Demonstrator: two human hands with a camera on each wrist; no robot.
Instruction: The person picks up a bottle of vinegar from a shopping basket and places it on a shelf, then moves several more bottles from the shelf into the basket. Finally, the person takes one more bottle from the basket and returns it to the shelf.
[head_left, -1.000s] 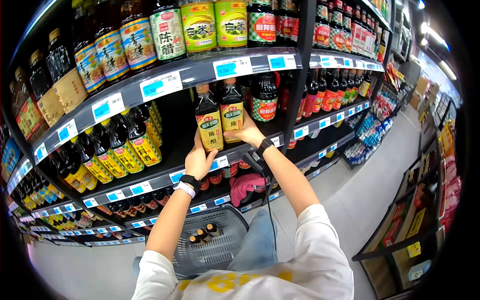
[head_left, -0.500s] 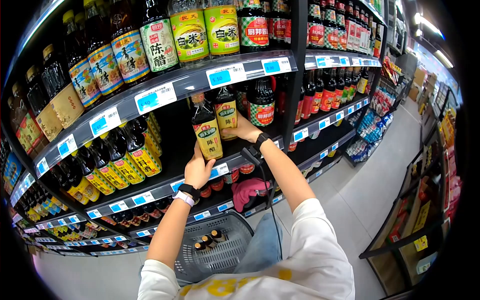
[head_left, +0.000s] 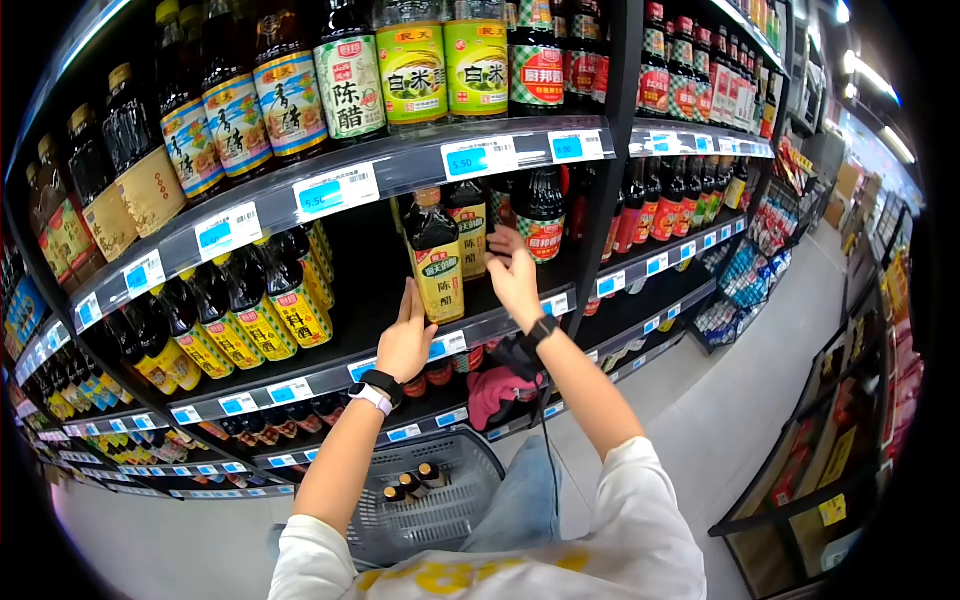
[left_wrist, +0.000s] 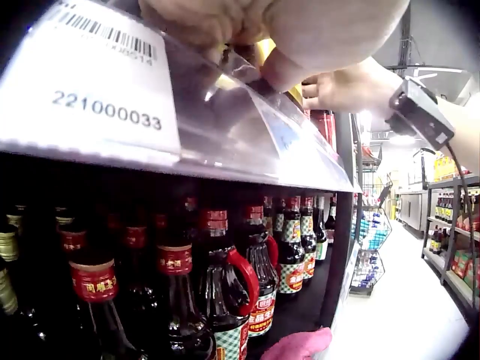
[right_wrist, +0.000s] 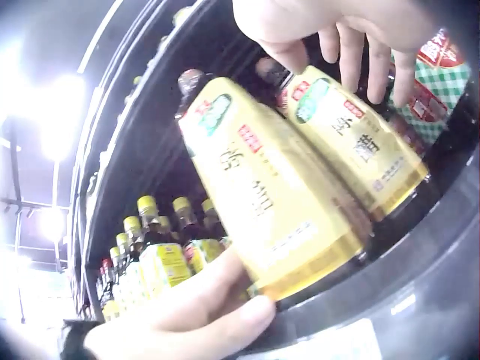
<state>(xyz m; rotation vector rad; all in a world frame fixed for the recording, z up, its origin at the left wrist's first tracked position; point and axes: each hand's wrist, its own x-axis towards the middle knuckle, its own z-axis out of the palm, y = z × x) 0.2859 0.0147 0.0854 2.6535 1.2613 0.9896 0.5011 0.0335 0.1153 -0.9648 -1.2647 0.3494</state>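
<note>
A vinegar bottle (head_left: 438, 268) with a yellow label stands at the front edge of the middle shelf. My left hand (head_left: 405, 345) lies against its lower left side, fingers straight along it; in the right wrist view the thumb (right_wrist: 255, 313) shows near its bottom corner. A second vinegar bottle (head_left: 470, 232) with the same label stands close behind it to the right. Beside this one is my right hand (head_left: 514, 278), its fingers loose and apart, gripping nothing. The left wrist view shows the left hand (left_wrist: 300, 34) only in part, above the shelf edge.
A dark sauce bottle (head_left: 541, 215) with a checked label stands right of the hands. Yellow-labelled bottles (head_left: 240, 315) line the shelf at left. Below are the price-tag rail (head_left: 330, 385), a pink cloth (head_left: 497, 392) and a grey basket (head_left: 375, 520) holding three small dark bottles.
My right hand has let go of the second vinegar bottle and drawn back to its right side. My left hand remains low beside the front bottle. The view has shifted slightly.
</note>
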